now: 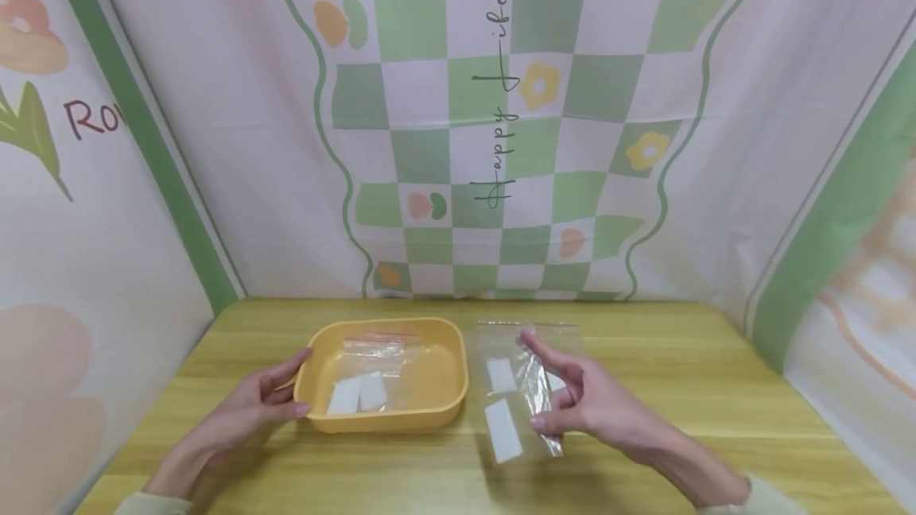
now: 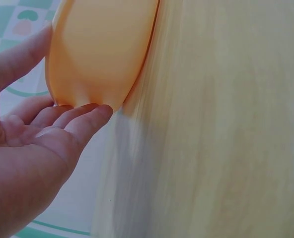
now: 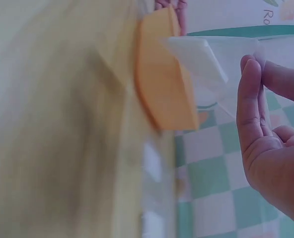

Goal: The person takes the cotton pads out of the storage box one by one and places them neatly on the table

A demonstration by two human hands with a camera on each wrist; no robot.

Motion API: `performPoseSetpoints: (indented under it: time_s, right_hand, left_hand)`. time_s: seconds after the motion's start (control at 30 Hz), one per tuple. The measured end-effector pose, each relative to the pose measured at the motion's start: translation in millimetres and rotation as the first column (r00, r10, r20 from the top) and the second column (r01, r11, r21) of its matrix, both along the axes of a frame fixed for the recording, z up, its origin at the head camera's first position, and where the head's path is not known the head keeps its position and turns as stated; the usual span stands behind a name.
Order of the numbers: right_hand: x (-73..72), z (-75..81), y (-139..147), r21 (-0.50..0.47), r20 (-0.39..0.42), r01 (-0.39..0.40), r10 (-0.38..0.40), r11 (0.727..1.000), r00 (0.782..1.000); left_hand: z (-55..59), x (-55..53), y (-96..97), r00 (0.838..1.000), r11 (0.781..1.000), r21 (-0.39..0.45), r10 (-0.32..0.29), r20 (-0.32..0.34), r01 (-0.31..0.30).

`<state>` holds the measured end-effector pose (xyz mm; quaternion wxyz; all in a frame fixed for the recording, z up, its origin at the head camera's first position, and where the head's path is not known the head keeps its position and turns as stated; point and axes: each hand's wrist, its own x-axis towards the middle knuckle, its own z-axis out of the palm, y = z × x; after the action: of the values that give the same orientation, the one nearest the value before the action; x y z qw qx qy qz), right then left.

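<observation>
My left hand (image 1: 246, 408) grips the left end of a yellow plastic tray (image 1: 452, 412), with its fingertips (image 2: 105, 110) against the end wall. Inside the tray lies a clear zip bag (image 1: 379, 346) with white flat pieces (image 1: 372, 392). My right hand (image 1: 594, 400) pinches another clear zip bag (image 1: 535, 388) between thumb and fingers, right of the tray. A white block (image 1: 504, 431) hangs in that bag's lower corner, raised above the table in the right wrist view. Behind it, more clear bag plastic (image 1: 565, 336) and white pieces (image 1: 501, 374) lie on the table.
The wooden table (image 1: 665, 356) ends at a hanging cloth (image 1: 479, 141) with green and white checks. Printed cloth also stands at the left side (image 1: 86, 261) and right side (image 1: 851, 300).
</observation>
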<state>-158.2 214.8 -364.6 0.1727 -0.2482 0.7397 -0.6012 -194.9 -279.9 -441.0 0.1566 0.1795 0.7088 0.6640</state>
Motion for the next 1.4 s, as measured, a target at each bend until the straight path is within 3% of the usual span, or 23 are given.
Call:
performPoseSetpoints:
  time_s: [0.17, 0.4, 0.63, 0.87, 1.0, 1.17, 1.4]
  right_hand:
    - [17.5, -21.9, 10, -0.045, 0.036, -0.002, 0.004, 0.999, 0.999]
    - [28.8, -48.5, 19, -0.045, 0.060, -0.033, 0.036, 0.998, 0.998]
    - [35.5, -60.5, 26, 0.078, 0.102, 0.015, -0.023, 0.997, 0.995]
    - [35.0, -69.5, 29, 0.216, -0.020, 0.043, -0.039, 0.975, 0.999]
    - [35.1, -72.3, 27, 0.322, -0.095, 0.099, -0.072, 0.942, 0.993]
    - [38.1, -74.7, 25, 0.456, -0.225, 0.197, -0.102, 0.868, 0.969]
    - [38.5, -76.6, 22, 0.543, -0.273, 0.278, -0.146, 0.793, 0.951]
  left_hand:
    - [1.5, 0.3, -0.2, 1.000, 1.000, 0.006, -0.003, -0.013, 0.003]
    - [1.4, -0.1, 0.1, 1.000, 1.000, 0.009, -0.006, -0.012, 0.006]
    - [1.9, -0.4, 1.2, 1.000, 1.000, 0.002, 0.001, -0.004, -0.001]
    - [2.8, 0.3, 1.2, 1.000, 1.000, -0.002, 0.008, 0.002, -0.008]
    - [2.3, 0.5, 1.3, 1.000, 1.000, 0.004, 0.004, 0.000, -0.004]
    - [1.4, 1.2, 1.0, 1.000, 1.000, 0.011, -0.002, -0.006, 0.002]
    - [2.1, 2.1, 0.7, 1.000, 1.000, 0.007, -0.006, -0.006, 0.006]
